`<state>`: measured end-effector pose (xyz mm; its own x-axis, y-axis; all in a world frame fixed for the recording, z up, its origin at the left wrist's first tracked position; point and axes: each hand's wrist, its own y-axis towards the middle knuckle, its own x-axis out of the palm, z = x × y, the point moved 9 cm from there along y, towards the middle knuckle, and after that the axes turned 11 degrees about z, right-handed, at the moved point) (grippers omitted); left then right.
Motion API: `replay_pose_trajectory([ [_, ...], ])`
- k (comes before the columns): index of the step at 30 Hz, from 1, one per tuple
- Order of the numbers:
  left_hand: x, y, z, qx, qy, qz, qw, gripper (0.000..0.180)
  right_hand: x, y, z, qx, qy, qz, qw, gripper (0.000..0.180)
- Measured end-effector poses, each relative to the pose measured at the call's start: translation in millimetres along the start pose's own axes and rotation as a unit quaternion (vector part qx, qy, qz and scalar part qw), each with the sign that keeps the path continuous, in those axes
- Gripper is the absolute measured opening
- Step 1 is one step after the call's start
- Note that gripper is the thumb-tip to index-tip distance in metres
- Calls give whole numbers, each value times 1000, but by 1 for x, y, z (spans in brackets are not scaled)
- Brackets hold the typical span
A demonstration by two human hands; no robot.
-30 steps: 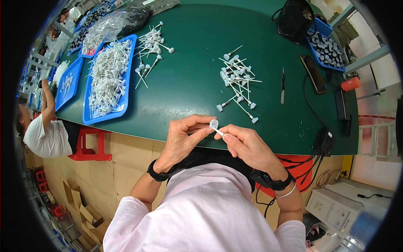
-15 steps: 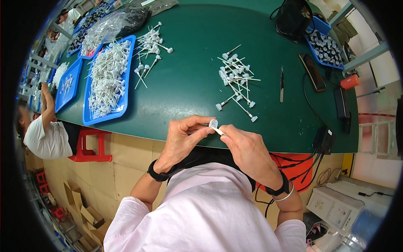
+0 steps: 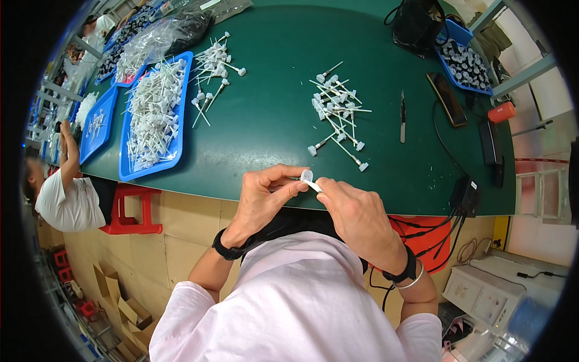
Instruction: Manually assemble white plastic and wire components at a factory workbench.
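Observation:
At the near edge of the green table, my left hand (image 3: 264, 194) pinches a small round white cap (image 3: 307, 175) between thumb and fingertips. My right hand (image 3: 360, 212) is closed on a slim white piece (image 3: 315, 187) whose pointed end touches the cap; its kind is not clear. Beyond my hands lies a loose pile of white caps with thin stems (image 3: 338, 105), some with metal collars. Black tweezers (image 3: 403, 117) rest to the right of that pile.
On the left, a blue tray (image 3: 181, 130) is heaped with stemmed caps, and a smaller pile (image 3: 214, 60) lies beside it. A phone (image 3: 447, 99), a black adapter (image 3: 464, 196) with cables and another blue tray (image 3: 443, 60) stand right. A co-worker (image 3: 69, 196) sits far left.
My hands stay together on the cap and the white piece, with hardly any movement. The view has shifted slightly.

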<state>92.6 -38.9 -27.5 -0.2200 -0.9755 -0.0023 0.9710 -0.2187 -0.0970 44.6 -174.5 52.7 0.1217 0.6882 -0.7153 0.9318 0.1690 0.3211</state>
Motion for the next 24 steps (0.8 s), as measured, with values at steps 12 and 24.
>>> replay_pose_trajectory([
  [12, 3, -1, 4, 4, 5, 3, 1000, 24, 0, -1, 3, 7, 29, -5, 1000, 13],
  [24, 3, -3, -1, -7, 13, -9, 1000, 25, -4, -2, 0, 4, -30, -53, 998, 16],
])
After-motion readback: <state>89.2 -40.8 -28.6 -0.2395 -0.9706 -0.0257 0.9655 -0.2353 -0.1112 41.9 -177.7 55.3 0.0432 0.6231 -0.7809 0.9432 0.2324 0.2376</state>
